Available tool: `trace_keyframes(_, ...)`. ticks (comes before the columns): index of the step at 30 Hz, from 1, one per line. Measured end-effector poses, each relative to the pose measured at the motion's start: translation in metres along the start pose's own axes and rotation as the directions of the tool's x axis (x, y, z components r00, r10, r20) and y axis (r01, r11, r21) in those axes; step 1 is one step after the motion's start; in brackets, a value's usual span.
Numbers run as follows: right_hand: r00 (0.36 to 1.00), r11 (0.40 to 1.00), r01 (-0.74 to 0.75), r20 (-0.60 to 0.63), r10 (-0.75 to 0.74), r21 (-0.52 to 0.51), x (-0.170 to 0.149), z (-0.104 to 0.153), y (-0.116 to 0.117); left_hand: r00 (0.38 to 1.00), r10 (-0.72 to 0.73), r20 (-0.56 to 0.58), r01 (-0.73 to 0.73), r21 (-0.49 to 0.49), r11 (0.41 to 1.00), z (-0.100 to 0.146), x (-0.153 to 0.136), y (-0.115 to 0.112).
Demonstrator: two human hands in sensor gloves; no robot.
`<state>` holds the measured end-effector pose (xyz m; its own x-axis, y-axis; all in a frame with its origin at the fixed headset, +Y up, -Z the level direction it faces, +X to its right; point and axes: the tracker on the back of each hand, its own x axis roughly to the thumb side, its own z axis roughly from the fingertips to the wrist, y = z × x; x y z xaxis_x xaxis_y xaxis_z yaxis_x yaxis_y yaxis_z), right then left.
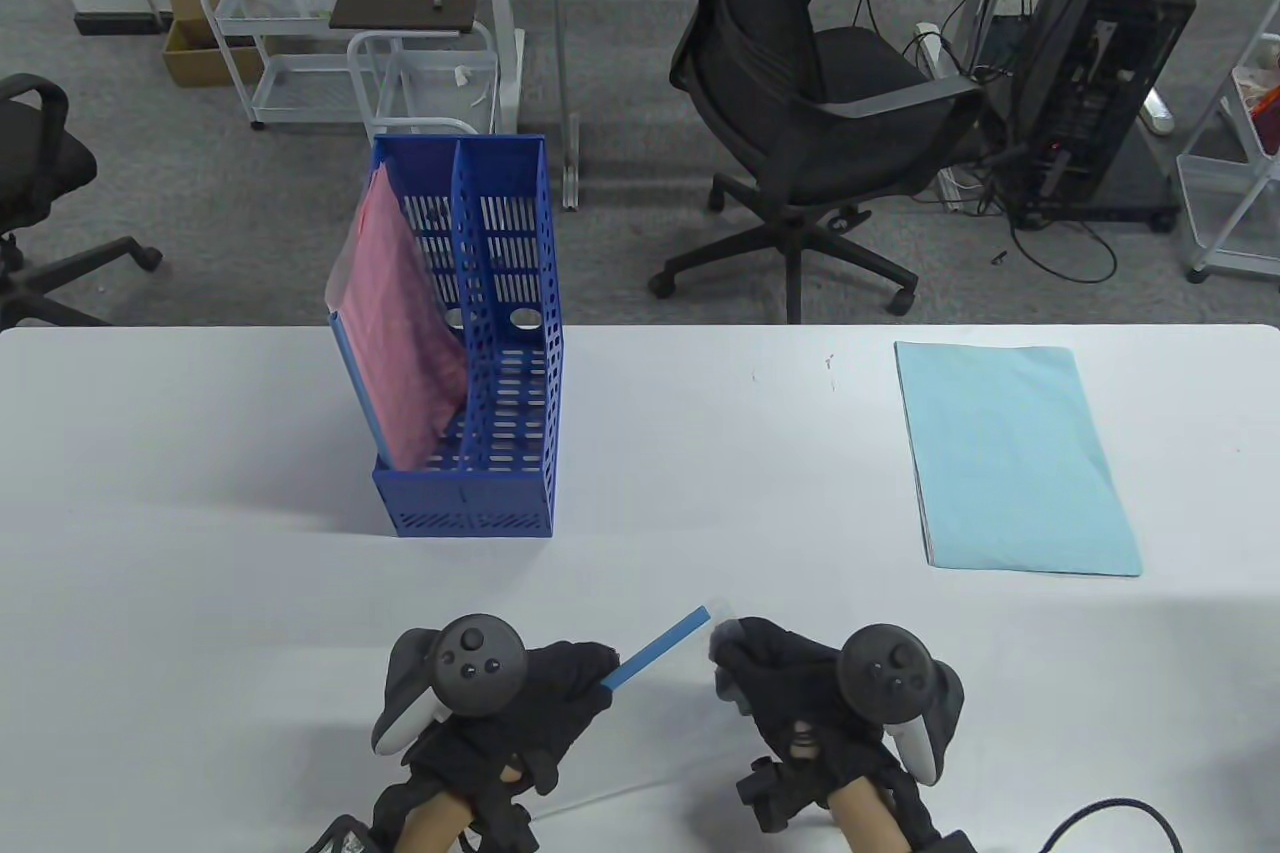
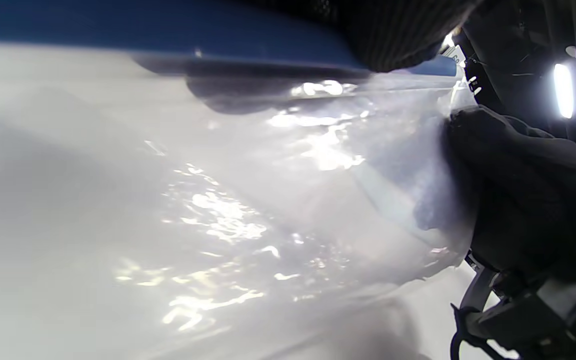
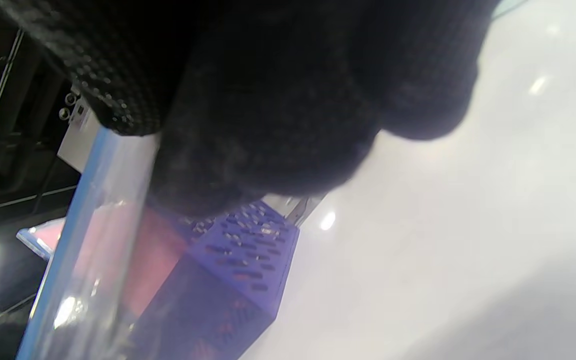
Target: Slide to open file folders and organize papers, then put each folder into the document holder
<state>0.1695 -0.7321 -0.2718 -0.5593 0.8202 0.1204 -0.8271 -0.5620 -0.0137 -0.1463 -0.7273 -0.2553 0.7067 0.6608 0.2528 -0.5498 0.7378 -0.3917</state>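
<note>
Gripping a glossy clear plastic folder [image 1: 668,693] low at the table's [image 1: 200,593] near edge, left hand [image 1: 520,693] pinches its slim blue slide bar [image 1: 657,647], right hand [image 1: 790,683] clutches the transparent sheet's corner. Bar's long axis runs diagonally, rising toward the right. Perforated blue document holder [image 1: 480,483] stands behind, pink folder [image 1: 405,343] leaning inside.
</note>
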Motion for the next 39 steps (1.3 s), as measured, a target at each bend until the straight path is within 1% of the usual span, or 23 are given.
trace_keyframes(8,0.997,0.992,0.034,-0.07,-0.042,-0.118,-0.018,-0.004,-0.032,0.998,-0.047,-0.053,0.045,-0.04,0.998,0.002,-0.023,0.014)
trace_keyframes(11,0.993,0.985,0.054,-0.093,-0.07,-0.162,-0.024,-0.004,-0.044,0.995,-0.051,-0.089,0.046,-0.061,0.997,0.002,-0.034,0.02)
trace_keyframes(13,0.991,0.979,0.06,-0.105,-0.082,-0.196,-0.028,-0.004,-0.052,0.989,-0.082,-0.126,0.073,-0.073,0.995,0.003,-0.041,0.024)
trace_keyframes(16,0.989,0.974,0.045,-0.126,-0.074,-0.221,-0.032,-0.004,-0.063,0.979,-0.106,-0.173,0.087,-0.112,0.99,0.005,-0.051,0.031)
trace_keyframes(18,0.987,0.964,0.027,-0.143,-0.067,-0.263,-0.035,-0.003,-0.072,0.971,-0.114,-0.212,0.087,-0.134,0.987,0.008,-0.058,0.036)
trace_keyframes(19,0.985,0.961,0.021,-0.158,-0.067,-0.276,-0.037,-0.002,-0.077,0.962,-0.13,-0.241,0.1,-0.135,0.986,0.01,-0.063,0.039)
trace_keyframes(21,0.979,0.954,0.032,-0.183,-0.09,-0.298,-0.043,-0.001,-0.086,0.948,-0.139,-0.287,0.115,-0.098,0.988,0.015,-0.073,0.047)
trace_keyframes(24,0.968,0.945,0.067,-0.207,-0.139,-0.321,-0.05,0.001,-0.095,0.931,-0.073,-0.356,0.055,-0.063,0.997,0.022,-0.088,0.056)
trace_keyframes(25,0.968,0.945,0.064,-0.211,-0.138,-0.321,-0.051,0.002,-0.097,0.922,-0.06,-0.382,0.04,-0.061,0.997,0.023,-0.093,0.058)
trace_keyframes(28,0.968,0.949,0.058,-0.216,-0.13,-0.31,-0.053,0.003,-0.097,0.88,-0.016,-0.475,0.011,-0.012,1.0,0.025,-0.108,0.058)
trace_keyframes(30,0.969,0.951,0.052,-0.214,-0.121,-0.304,-0.052,0.002,-0.095,0.84,-0.001,-0.542,-0.002,-0.004,1.0,0.025,-0.117,0.056)
trace_keyframes(32,0.972,0.957,0.047,-0.209,-0.11,-0.287,-0.05,0.001,-0.092,0.801,-0.016,-0.598,0.003,-0.024,1.0,0.024,-0.126,0.054)
trace_keyframes(35,0.974,0.963,0.037,-0.205,-0.094,-0.267,-0.048,0.0,-0.088,0.753,-0.058,-0.656,0.051,-0.029,0.998,0.023,-0.134,0.052)
trace_keyframes(37,0.976,0.968,0.027,-0.204,-0.08,-0.248,-0.047,-0.001,-0.084,0.727,-0.067,-0.684,0.082,-0.011,0.997,0.023,-0.137,0.051)
trace_keyframes(39,0.977,0.974,0.014,-0.203,-0.062,-0.227,-0.046,-0.002,-0.081,0.686,-0.123,-0.717,0.153,-0.024,0.988,0.023,-0.136,0.051)
